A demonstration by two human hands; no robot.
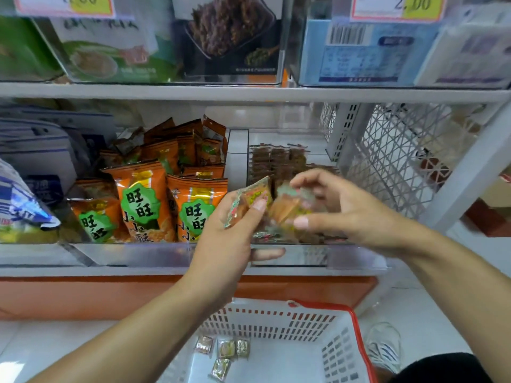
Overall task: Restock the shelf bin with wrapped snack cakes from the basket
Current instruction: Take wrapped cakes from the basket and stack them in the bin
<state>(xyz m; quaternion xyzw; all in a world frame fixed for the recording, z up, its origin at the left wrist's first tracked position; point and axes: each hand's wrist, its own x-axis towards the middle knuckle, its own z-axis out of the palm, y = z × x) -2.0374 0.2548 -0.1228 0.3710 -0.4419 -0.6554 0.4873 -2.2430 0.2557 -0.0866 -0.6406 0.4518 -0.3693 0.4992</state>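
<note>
Head view looks down on both hands raised in front of a clear shelf bin on the lower shelf. The left hand grips a wrapped snack cake, its thumb laid across the near face of the wrapper and its fingers curled behind, one fingertip showing just under the bin's front lip. The right hand is blurred by motion; its thumb and curved fingers close round a second wrapped cake, which lies between thumb below and fingertips above. The two cakes are just beside each other, almost touching, above the near end of the bin. Farther back in the bin lie rows of brown wrapped cakes. Left of the bin, past a clear divider, stand orange snack bags with green labels. Near and below the shelf sits a white basket with a red rim, and on its floor lie four loose wrapped cakes at the left side, well apart from both hands. Right of the basket a white shoe rests on the pale floor. Boxed goods and price tags fill the upper shelf.
</note>
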